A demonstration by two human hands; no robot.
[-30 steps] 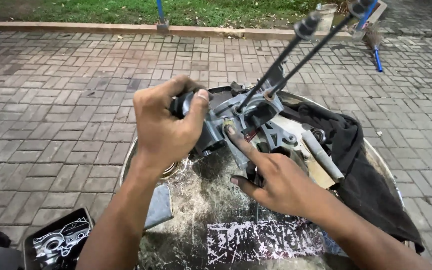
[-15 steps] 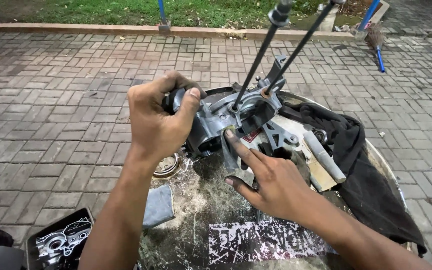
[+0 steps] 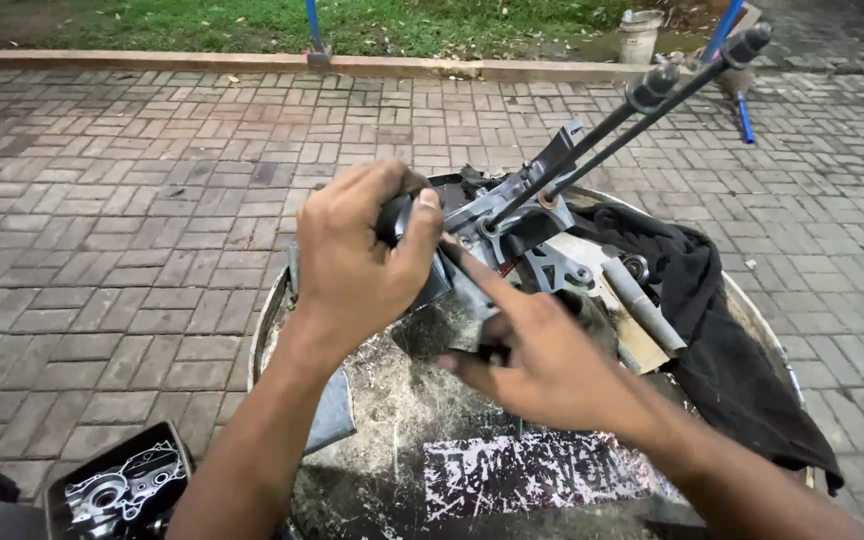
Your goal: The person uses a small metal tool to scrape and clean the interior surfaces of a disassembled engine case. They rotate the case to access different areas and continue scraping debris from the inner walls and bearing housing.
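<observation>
Gripping the near side of a grey metal engine part, the left hand is closed around it, thumb on top, holding it over the far edge of a round drum top. Two long dark rods rise from the part toward the upper right. Just beside it, the right hand is half open and holds nothing, its forefinger stretched out to touch the part. A black cloth drapes the drum's right edge, with a metal tube lying against it.
</observation>
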